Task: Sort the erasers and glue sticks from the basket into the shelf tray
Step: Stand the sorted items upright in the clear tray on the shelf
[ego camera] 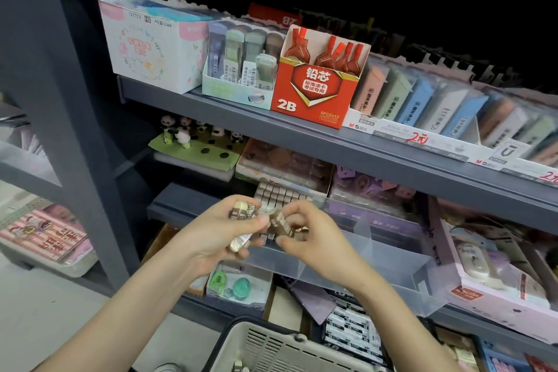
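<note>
My left hand (211, 234) grips a bundle of several brown and cream erasers (240, 211), fanned out between thumb and fingers. My right hand (314, 240) pinches one brown wrapped eraser (280, 222) right beside that bundle. Both hands hover above the clear plastic shelf tray (377, 254), whose dividers show behind the right hand. A row of small erasers (279, 195) stands packed at the tray's back. The beige slotted basket (265, 347) sits at the bottom edge, below my forearms; a small item shows inside it.
The upper shelf (302, 136) carries a red 2B lead box (314, 90), a white carton and rows of boxed erasers. Panda figures (181, 133) and pink packs fill the middle shelf. A dark upright post (75, 130) stands on the left.
</note>
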`<move>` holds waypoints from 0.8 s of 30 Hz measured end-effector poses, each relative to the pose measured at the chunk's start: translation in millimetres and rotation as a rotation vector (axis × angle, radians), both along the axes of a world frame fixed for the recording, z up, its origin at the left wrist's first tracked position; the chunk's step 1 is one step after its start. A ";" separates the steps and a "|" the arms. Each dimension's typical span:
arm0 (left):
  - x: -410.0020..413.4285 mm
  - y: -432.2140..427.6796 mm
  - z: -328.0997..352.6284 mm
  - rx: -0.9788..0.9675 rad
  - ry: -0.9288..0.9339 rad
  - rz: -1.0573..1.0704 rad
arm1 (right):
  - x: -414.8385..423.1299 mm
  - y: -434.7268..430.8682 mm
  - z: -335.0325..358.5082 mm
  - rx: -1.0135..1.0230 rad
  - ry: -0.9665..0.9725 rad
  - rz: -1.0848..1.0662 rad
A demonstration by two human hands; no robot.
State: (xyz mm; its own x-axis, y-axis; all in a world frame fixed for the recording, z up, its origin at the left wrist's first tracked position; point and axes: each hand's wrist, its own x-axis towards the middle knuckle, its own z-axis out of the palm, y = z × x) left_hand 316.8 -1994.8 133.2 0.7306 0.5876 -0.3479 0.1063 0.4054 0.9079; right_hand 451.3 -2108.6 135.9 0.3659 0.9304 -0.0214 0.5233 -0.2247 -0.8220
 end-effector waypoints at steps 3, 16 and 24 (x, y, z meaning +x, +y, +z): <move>2.7 -1.7 1.8 -0.069 -0.038 0.013 | 0.5 3.0 4.0 0.025 -0.134 -0.015; 7.1 -2.1 4.8 -0.204 -0.013 0.023 | 12.4 -12.4 10.1 0.252 0.300 -0.155; 1.5 15.3 4.3 -0.320 -0.037 0.205 | 24.7 5.0 -13.6 -0.020 -0.247 -0.169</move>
